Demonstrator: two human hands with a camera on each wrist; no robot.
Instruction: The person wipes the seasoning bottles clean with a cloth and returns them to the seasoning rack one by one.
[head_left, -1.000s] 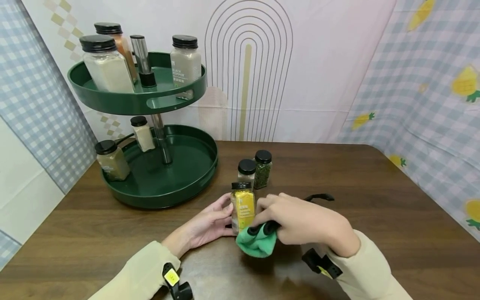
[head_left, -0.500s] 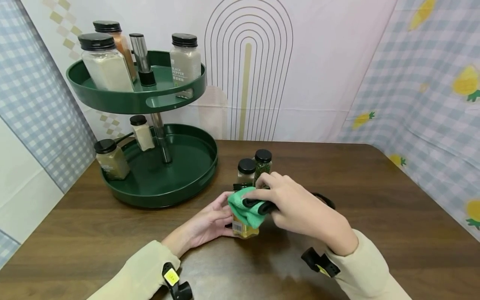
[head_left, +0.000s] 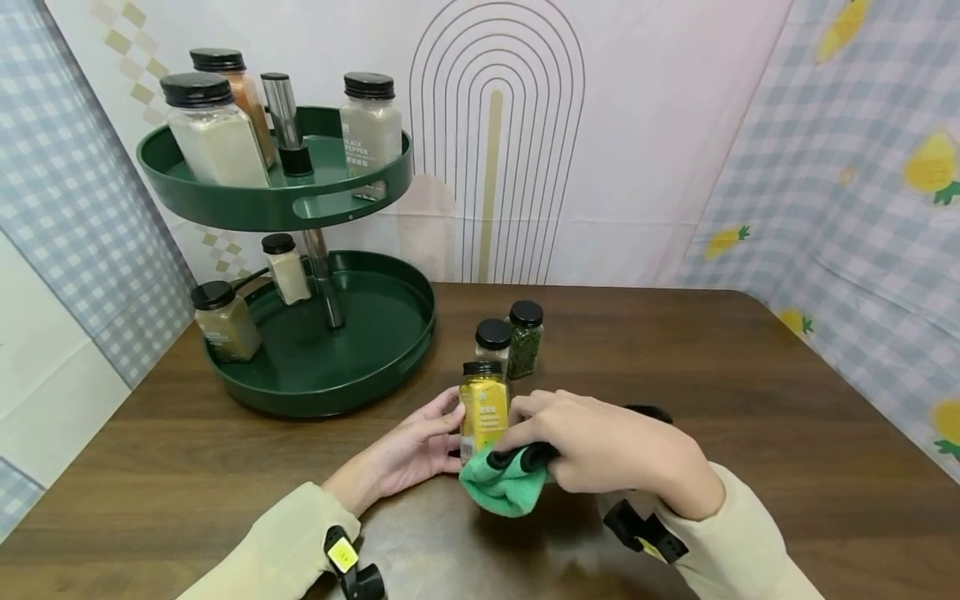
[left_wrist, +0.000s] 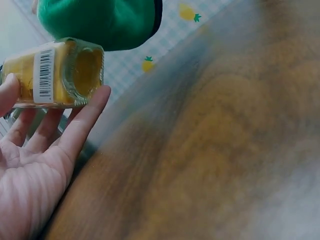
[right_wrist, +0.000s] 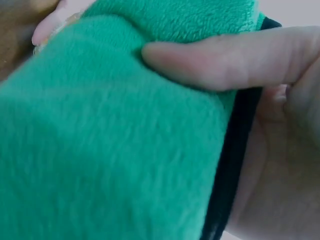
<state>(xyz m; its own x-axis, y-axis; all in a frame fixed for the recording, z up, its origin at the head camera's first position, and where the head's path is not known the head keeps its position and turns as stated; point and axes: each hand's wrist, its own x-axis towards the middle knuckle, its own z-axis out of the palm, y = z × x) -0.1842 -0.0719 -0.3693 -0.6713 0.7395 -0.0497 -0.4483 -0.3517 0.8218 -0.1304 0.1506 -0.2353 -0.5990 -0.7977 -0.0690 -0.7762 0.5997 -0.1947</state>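
My left hand (head_left: 412,442) grips the yellow jar (head_left: 483,412), base tilted off the table (head_left: 675,350), likely to steady it for the green cloth (head_left: 504,492) my right hand (head_left: 588,437) pinches by its lower end; the herb jar (head_left: 525,346) stands behind.

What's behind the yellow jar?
Behind it stands a black-lidded jar, and farther back a green-filled jar. The yellow jar covers the nearer one's lower part.
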